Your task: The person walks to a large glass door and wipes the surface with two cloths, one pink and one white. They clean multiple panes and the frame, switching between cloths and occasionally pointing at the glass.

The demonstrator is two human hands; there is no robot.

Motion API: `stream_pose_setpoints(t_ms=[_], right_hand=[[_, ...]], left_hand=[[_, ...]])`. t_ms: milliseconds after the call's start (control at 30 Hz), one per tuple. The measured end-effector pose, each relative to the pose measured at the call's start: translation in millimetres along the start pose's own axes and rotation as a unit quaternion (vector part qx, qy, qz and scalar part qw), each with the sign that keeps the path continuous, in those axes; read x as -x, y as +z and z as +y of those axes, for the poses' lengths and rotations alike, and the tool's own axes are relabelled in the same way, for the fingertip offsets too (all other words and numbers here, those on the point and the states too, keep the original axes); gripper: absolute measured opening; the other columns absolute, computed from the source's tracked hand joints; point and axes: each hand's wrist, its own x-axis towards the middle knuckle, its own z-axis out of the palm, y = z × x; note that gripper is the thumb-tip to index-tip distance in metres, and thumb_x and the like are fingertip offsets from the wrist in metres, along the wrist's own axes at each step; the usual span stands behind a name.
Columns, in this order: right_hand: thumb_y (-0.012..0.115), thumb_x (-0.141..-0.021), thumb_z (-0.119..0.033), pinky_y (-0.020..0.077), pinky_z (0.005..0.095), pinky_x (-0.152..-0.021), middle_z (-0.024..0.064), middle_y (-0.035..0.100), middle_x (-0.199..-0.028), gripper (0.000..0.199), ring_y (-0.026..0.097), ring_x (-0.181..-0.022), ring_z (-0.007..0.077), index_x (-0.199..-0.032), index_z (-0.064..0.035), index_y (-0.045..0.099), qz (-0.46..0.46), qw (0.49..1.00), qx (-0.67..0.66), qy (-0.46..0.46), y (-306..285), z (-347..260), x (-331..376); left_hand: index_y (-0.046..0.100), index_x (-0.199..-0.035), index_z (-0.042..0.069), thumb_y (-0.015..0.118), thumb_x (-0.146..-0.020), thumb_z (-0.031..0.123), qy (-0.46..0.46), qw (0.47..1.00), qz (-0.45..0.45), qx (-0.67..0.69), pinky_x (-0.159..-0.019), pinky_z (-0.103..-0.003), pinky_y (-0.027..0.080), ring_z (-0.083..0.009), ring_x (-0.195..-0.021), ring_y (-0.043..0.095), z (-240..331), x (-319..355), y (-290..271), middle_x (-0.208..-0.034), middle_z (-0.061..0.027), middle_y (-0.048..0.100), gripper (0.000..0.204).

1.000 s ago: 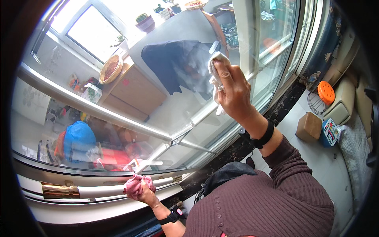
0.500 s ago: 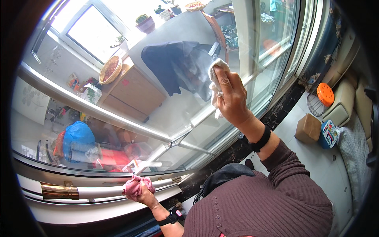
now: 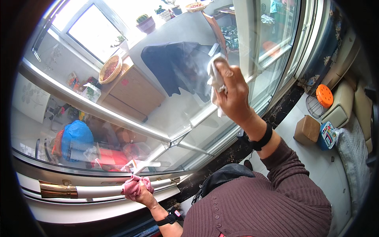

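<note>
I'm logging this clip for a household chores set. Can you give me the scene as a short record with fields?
setting: indoors, at a large glass pane
right hand: raised, pressing a white cloth flat on the glass
left hand: low, closed on the white rail
wrists: a dark band on each
floor at right: orange stool, brown box
behind glass: wooden cabinet, basket, blue bag

Window glass (image 3: pixel 130 102) is seen as smooth, glossy, w/ reflections. A soft, crumpled white cloth (image 3: pixel 215 81) is pressed to it by the right hand (image 3: pixel 233 93). A glossy white handrail (image 3: pixel 98 192) w/ a polished brass-look metal sleeve (image 3: pixel 58 190) is gripped by the left hand (image 3: pixel 136 189). Sweater (image 3: pixel 260 205) is ribbed matt knit. Orange stool (image 3: pixel 324 96) is shiny plastic; box (image 3: pixel 307 129) is matt cardboard.
</note>
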Motion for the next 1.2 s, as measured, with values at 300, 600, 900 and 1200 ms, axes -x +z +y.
stream_pose_setpoints(t_ms=[300, 600, 900, 1200], right_hand=[[0.076, -0.08, 0.001, 0.056, 0.0403, -0.074, 0.0161, 0.064, -0.1, 0.045, 0.066, -0.086, 0.0341, -0.123, 0.0011, 0.064, 0.026, 0.998, 0.047, -0.034, 6.7, 12.1, -9.9], [0.077, -0.078, 0.008, 0.0562, 0.0369, -0.079, 0.0134, 0.064, -0.104, 0.05, 0.067, -0.089, 0.0292, -0.125, -0.0038, 0.067, 0.047, 0.998, -0.048, 0.019, -1.6, 12.6, -10.5], [0.074, -0.076, 0.009, 0.055, 0.036, -0.078, 0.0138, 0.064, -0.103, 0.042, 0.065, -0.09, 0.0305, -0.116, -0.0009, 0.068, 0.048, 0.997, 0.028, -0.059, 11.5, 23.5, -12.4], [0.078, -0.078, 0.005, 0.0554, 0.0344, -0.08, 0.0128, 0.062, -0.104, 0.039, 0.066, -0.093, 0.0304, -0.115, -0.0034, 0.069, 0.059, 0.998, -0.026, -0.008, 1.2, 22.2, -15.0]], left_hand=[[0.052, -0.118, 0.002, 0.064, -0.086, -0.016, 0.012, 1.0, 0.021, 0.009, -0.047, -0.024, 0.045, -0.0136, -0.056, 0.053, 15.8, 7.5, 13.4, -0.088, -0.0105, 0.061, 0.039], [0.055, -0.112, 0.002, 0.065, -0.087, -0.013, -0.001, 1.0, -0.001, 0.0, -0.045, -0.022, 0.039, -0.0102, -0.053, 0.048, 11.4, 5.9, 6.8, -0.085, -0.0087, 0.061, 0.031], [0.053, -0.116, 0.004, 0.065, -0.086, -0.013, 0.042, 0.996, 0.065, -0.044, -0.045, -0.023, 0.042, -0.0106, -0.054, 0.049, 3.9, 3.3, 10.5, -0.086, -0.0097, 0.062, 0.037], [0.054, -0.116, 0.001, 0.064, -0.087, -0.013, 0.009, 1.0, -0.009, -0.006, -0.046, -0.022, 0.039, -0.0109, -0.053, 0.048, 4.9, 4.4, 4.3, -0.082, -0.0077, 0.058, 0.034]])
